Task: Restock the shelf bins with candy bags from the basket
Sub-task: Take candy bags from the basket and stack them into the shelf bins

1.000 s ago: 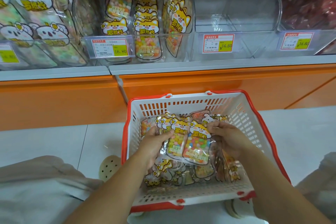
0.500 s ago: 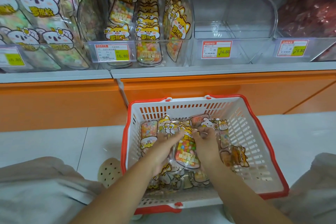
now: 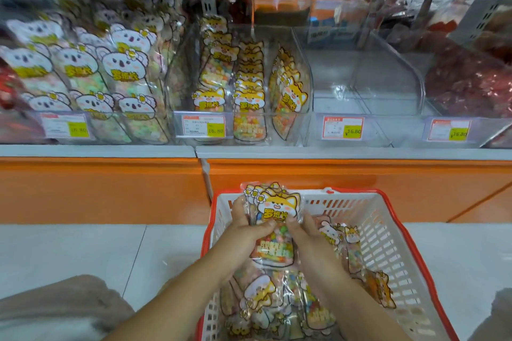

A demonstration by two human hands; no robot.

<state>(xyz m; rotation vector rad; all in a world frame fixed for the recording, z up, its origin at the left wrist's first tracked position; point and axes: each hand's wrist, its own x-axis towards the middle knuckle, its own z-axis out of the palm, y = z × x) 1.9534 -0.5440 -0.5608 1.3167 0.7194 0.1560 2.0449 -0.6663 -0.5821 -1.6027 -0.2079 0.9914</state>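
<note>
Candy bags (image 3: 274, 219) | long axis pointing to far rim of basket (image 3: 388, 230) | we are gripping them: left hand (image 3: 243, 227), right hand (image 3: 307, 232)

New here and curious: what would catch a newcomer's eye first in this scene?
The left hand and right hand grip a stack of clear candy bags with yellow cartoon-cat labels above the red-rimmed white plastic basket. On the shelf behind, one clear plastic bin looks empty beside a bin full of matching bags.
</note>
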